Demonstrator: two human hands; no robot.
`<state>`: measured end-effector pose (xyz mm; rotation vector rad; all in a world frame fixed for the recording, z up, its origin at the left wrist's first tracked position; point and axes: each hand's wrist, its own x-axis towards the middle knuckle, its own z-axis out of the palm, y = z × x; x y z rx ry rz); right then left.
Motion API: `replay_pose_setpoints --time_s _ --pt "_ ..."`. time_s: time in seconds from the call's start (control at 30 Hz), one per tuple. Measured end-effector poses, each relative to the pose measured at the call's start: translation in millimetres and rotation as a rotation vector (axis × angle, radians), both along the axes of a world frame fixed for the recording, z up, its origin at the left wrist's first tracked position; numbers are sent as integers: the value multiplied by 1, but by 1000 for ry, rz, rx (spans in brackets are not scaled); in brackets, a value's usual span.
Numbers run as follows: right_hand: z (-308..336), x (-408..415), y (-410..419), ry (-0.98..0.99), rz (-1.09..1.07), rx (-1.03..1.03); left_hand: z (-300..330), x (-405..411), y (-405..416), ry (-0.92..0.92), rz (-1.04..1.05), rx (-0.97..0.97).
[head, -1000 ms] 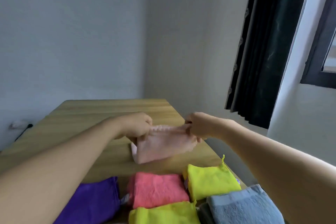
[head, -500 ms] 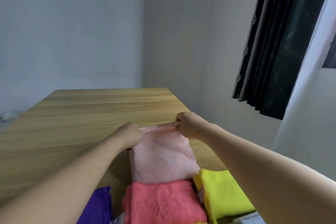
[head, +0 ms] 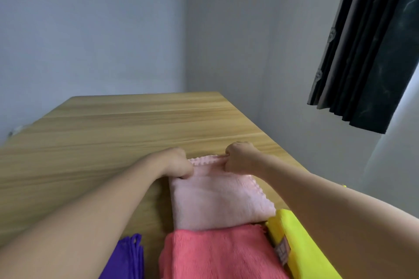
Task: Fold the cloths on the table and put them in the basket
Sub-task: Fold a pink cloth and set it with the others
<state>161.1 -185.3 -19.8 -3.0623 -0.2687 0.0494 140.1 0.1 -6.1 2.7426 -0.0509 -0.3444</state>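
A pale pink cloth [head: 217, 199] lies flat on the wooden table [head: 113, 133], folded, with a scalloped far edge. My left hand [head: 178, 163] pinches its far left corner and my right hand [head: 238, 157] pinches its far right corner, both with fingers curled. Nearer to me lie a folded coral cloth [head: 215, 253], a yellow cloth [head: 299, 244] to its right and a purple cloth [head: 127, 258] to its left. No basket is in view.
The table's right edge runs close beside the cloths, with a grey wall beyond it. A dark curtain [head: 367, 52] hangs at the upper right. Bare tabletop stretches to the far end and to the left.
The pink cloth was held up off the table; both hands have laid it flat, its far edge away from me. The camera has tilted up, so the near cloths slid low.
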Motion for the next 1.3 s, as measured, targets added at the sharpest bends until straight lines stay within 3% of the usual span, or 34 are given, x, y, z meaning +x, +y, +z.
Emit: replay_pose_setpoints --time_s 0.1,0.2,0.3,0.43,0.57,0.73,0.83,0.9,1.03,1.3 --pt "33 -7 -5 -161 -9 59 26 -7 -8 -240 4 -35" --pt "73 -20 -14 -373 -3 345 59 -14 -6 -532 48 -120" --pt "96 -40 -21 -447 74 443 79 -23 -3 -669 6 -128" --pt "89 -73 -30 -235 119 245 69 -52 -4 -545 -165 20" --pt "59 -98 -31 188 166 -42 22 -81 -5 -93 -363 190" --pt "55 -99 -35 362 103 -146 16 -83 4 -27 -252 -68" --pt "58 -87 -31 346 21 -75 20 -75 1 64 -145 -255" --pt "55 -76 -28 266 -2 -69 18 -66 -4 29 -75 -285" --pt "30 -57 -24 224 -4 -186 3 -47 -7 -77 -34 -169" --pt "-3 -39 -16 202 -117 -250 -19 -24 -11 -40 -46 50"
